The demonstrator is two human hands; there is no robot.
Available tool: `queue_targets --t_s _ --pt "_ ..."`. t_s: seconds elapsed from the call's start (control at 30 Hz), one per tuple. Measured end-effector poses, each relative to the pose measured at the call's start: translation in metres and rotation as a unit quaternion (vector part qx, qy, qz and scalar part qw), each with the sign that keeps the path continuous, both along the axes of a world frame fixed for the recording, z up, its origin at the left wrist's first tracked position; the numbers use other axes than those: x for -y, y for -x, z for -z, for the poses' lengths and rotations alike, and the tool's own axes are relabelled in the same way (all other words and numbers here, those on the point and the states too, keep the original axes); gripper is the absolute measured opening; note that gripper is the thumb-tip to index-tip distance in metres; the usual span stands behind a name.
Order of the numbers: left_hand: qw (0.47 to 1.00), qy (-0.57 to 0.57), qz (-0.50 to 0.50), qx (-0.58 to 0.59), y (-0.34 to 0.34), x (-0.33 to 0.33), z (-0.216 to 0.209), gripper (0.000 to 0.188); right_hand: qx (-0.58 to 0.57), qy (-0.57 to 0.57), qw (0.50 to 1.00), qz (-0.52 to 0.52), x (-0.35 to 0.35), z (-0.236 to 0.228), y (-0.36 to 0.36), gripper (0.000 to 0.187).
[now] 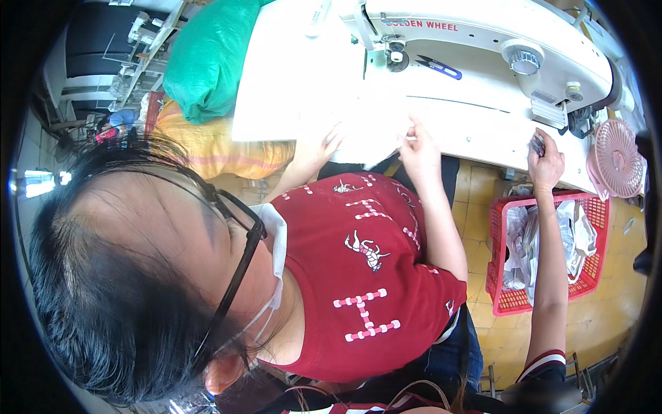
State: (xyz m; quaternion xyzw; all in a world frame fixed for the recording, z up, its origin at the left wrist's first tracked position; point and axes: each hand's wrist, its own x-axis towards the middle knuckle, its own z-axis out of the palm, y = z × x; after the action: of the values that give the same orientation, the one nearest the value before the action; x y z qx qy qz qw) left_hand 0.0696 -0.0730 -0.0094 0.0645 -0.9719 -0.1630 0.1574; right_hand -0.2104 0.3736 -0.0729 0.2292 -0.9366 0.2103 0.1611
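Observation:
My right hand (547, 163) reaches up from the lower right, past a striped dark sleeve, to the front edge of the white sewing table (476, 138). Its fingers are closed around a small dark, shiny object (536, 143) that I cannot make out. Just above it is the right end of a white sewing machine (476, 31). My left hand is out of view. In front of me a person in a red shirt (372, 276) sits at the machine; their hands (422, 153) rest by a white piece (369, 134) whose outline is lost in glare.
Purple thread snips (439, 67) lie on the machine bed. A pink fan (616, 157) stands at the table's right end. Below my forearm, a red basket (496, 255) holds white and grey material. A green bag (207, 58) and yellow-orange cloth (207, 141) sit at the far left.

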Motion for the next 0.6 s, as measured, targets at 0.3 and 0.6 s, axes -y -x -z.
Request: queue_targets --t_s 0.3,0.6 --pt "0.996 0.089 0.003 -0.008 -0.0025 0.0013 0.0061 0.034 -0.018 0.011 1.0 -0.012 0.0007 -0.0024 -0.0014 0.036" --pt "0.998 0.049 0.013 -0.029 -0.0013 0.0018 0.0081 0.033 -0.018 0.006 1.0 -0.004 0.0024 -0.0049 -0.0032 0.032"
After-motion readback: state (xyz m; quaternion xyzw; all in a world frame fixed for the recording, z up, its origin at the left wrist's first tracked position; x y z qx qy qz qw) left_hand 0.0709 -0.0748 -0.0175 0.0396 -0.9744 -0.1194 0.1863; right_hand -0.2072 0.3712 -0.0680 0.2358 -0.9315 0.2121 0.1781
